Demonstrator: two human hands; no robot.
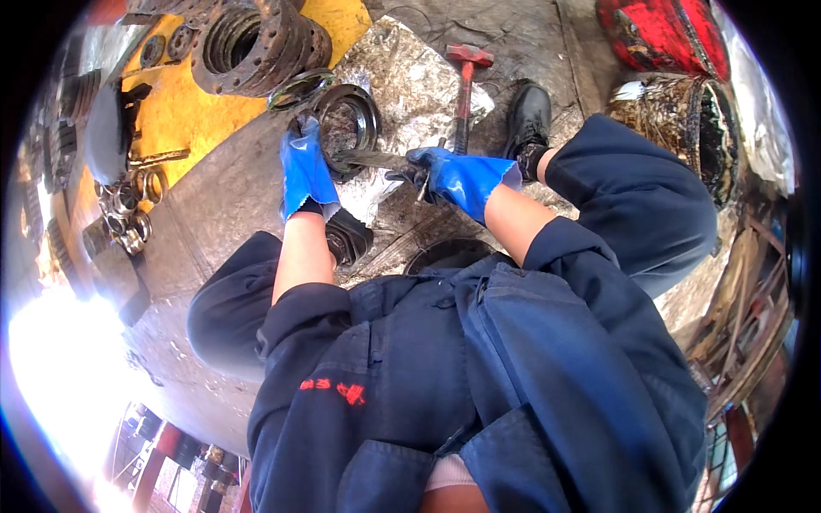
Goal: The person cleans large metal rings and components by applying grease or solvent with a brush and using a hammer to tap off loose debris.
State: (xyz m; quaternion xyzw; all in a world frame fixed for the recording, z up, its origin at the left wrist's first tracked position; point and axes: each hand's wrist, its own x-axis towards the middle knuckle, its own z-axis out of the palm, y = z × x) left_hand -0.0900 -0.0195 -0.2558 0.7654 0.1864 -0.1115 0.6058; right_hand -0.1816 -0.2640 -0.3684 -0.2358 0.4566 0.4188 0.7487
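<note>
A worker in dark coveralls (pixel 410 342) crouches over a greasy workshop floor (pixel 205 214), both forearms stretched forward in blue gloves. The left hand (pixel 304 162), its fingers pointing away from the body, rests at the left rim of a dark metal ring (pixel 369 120); whether it grips the rim cannot be told. The right hand (pixel 457 175), angled inward, is closed around a grey brush-like tool (pixel 372 159), its tip over the ring's near edge. The ring lies partly on a stained, crumpled sheet (pixel 410 77), near a red-headed hammer (pixel 469 56). Rusty flanges (pixel 256 51) sit on a yellow surface (pixel 184 111) at upper left; a grimy drum (pixel 663 111) lies at right.
</note>
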